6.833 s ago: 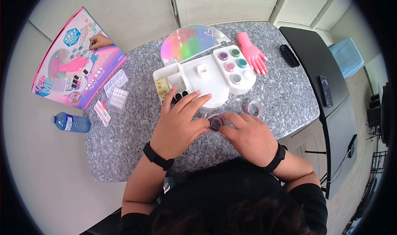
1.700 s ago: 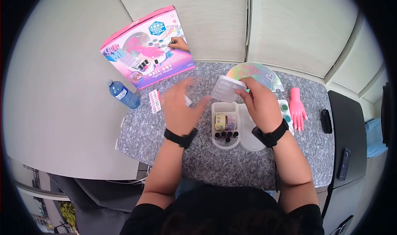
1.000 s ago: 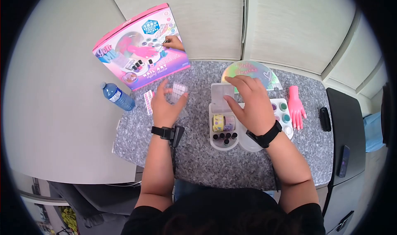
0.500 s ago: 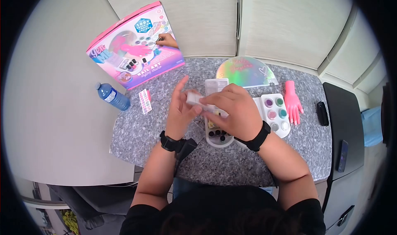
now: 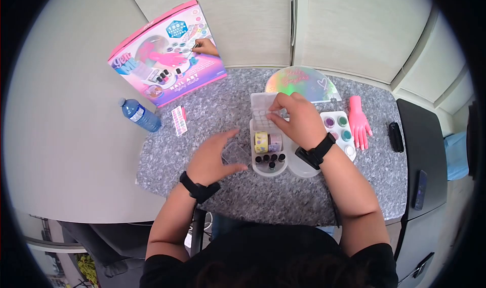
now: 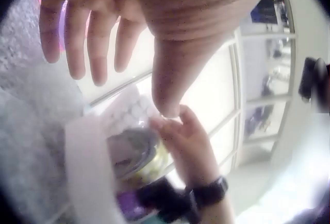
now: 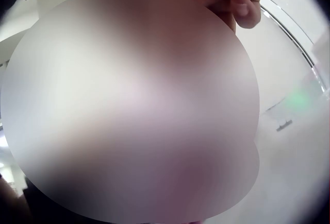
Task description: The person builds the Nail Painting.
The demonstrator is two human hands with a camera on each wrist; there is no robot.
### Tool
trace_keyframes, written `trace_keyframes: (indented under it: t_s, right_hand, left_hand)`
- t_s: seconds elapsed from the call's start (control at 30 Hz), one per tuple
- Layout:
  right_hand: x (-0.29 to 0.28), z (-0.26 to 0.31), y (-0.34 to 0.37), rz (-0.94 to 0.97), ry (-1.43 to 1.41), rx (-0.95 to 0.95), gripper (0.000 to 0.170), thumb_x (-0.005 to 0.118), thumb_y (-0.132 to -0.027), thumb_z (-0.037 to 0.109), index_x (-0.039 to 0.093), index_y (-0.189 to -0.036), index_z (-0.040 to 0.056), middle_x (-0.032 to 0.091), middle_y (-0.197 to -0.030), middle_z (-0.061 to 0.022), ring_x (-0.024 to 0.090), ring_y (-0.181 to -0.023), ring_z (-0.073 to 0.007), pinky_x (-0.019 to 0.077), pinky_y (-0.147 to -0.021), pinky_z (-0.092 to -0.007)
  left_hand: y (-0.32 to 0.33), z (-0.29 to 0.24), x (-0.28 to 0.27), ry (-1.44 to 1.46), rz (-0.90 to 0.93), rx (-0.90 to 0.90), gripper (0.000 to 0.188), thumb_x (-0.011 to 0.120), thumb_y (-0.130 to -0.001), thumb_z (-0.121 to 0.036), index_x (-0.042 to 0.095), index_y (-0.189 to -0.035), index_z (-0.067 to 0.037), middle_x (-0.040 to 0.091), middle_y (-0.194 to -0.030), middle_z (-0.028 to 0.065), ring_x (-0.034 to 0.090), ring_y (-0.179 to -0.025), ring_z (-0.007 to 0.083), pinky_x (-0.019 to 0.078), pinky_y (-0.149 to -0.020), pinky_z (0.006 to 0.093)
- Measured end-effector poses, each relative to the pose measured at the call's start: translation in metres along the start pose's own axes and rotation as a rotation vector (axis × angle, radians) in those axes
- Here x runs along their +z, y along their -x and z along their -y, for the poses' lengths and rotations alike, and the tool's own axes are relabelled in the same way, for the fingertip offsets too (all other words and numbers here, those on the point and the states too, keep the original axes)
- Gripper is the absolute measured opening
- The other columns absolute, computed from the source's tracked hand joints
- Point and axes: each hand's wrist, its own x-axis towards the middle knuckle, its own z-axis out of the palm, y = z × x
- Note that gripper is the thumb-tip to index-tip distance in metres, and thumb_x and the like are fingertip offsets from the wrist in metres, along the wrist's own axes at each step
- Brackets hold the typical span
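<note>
My right hand (image 5: 302, 120) pinches the right edge of a small white gridded case (image 5: 260, 120) over the rear left compartment of the white nail studio tray (image 5: 270, 173). A second clear compartment case (image 5: 262, 100) stands upright just behind it. Below these, a yellow patterned roll (image 5: 260, 142), a lilac roll (image 5: 275, 142) and several black-capped bottles (image 5: 272, 158) fill the same side. My left hand (image 5: 208, 159) is spread, palm inward, around a transparent plastic piece (image 5: 235, 153) on the table. A blurred patch covers most of the right wrist view.
The iridescent half-round panel (image 5: 301, 88) lies behind the tray, glitter pots (image 5: 342, 121) at its right. Farther right are a pink model hand (image 5: 359, 123) and a black case (image 5: 396, 137). A sticker sheet (image 5: 178, 122), water bottle (image 5: 140, 114) and large box (image 5: 169, 55) occupy the left.
From a small glitter pot, my hands moved to the cases. My right hand set one in the tray; both hands then handled the gridded one, now in my right hand alone at the tray.
</note>
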Motion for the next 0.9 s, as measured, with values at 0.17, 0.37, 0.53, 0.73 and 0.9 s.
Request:
trace_keyframes:
  t_s: [0.17,0.37,0.53,0.73,0.9]
  right_hand:
    - [-0.002,0.008,0.000,-0.007,0.059,0.087,0.017,0.088,-0.085,0.019,0.074,-0.090,0.0105,0.068,-0.083,-0.0101,0.067,-0.083,-0.0329,0.0542,-0.073,-0.0457]
    - [-0.002,0.005,0.003,0.048,0.148,-0.035,0.010,0.086,-0.082,0.016,0.077,-0.082,0.0114,0.070,-0.090,-0.0097,0.068,-0.091,-0.0308,0.0568,-0.079,-0.0448]
    - [-0.015,0.031,0.003,-0.018,0.188,-0.167,0.011,0.086,-0.083,0.015,0.080,-0.093,0.0140,0.071,-0.110,-0.0038,0.066,-0.100,-0.0301,0.0561,-0.086,-0.0442]
    - [-0.015,0.063,0.005,0.037,-0.006,-0.543,0.032,0.082,-0.082,0.013,0.078,-0.113,0.0177,0.074,-0.119,-0.0017,0.067,-0.112,-0.0292,0.0549,-0.092,-0.0432]
    - [-0.029,0.054,0.002,0.139,0.013,-0.589,0.033,0.080,-0.085,0.012,0.078,-0.117,0.0197,0.076,-0.115,0.0000,0.067,-0.110,-0.0277,0.0543,-0.091,-0.0420]
  left_hand:
    - [0.018,-0.017,0.016,-0.121,-0.020,-0.047,0.101,0.096,-0.076,-0.037,0.048,-0.159,-0.007,0.060,-0.152,0.0235,0.057,-0.140,0.0425,0.0449,-0.118,0.0504]
    - [0.021,-0.013,0.023,-0.123,-0.096,-0.062,0.096,0.092,-0.078,-0.029,0.047,-0.160,-0.006,0.061,-0.151,0.0228,0.058,-0.138,0.0423,0.0455,-0.117,0.0499]
    - [0.015,-0.019,0.011,-0.070,-0.394,-0.147,0.092,0.091,-0.078,-0.023,0.048,-0.157,-0.003,0.065,-0.143,0.0243,0.062,-0.132,0.0417,0.0483,-0.112,0.0501]
    - [0.012,-0.057,-0.009,0.383,-0.489,-0.072,0.100,0.093,-0.077,-0.022,0.043,-0.161,-0.003,0.069,-0.138,0.0194,0.065,-0.127,0.0316,0.0475,-0.111,0.0502]
    - [0.013,-0.058,-0.015,0.439,-0.460,0.069,0.097,0.091,-0.082,-0.026,0.042,-0.163,-0.005,0.068,-0.144,0.0178,0.065,-0.128,0.0308,0.0418,-0.116,0.0509]
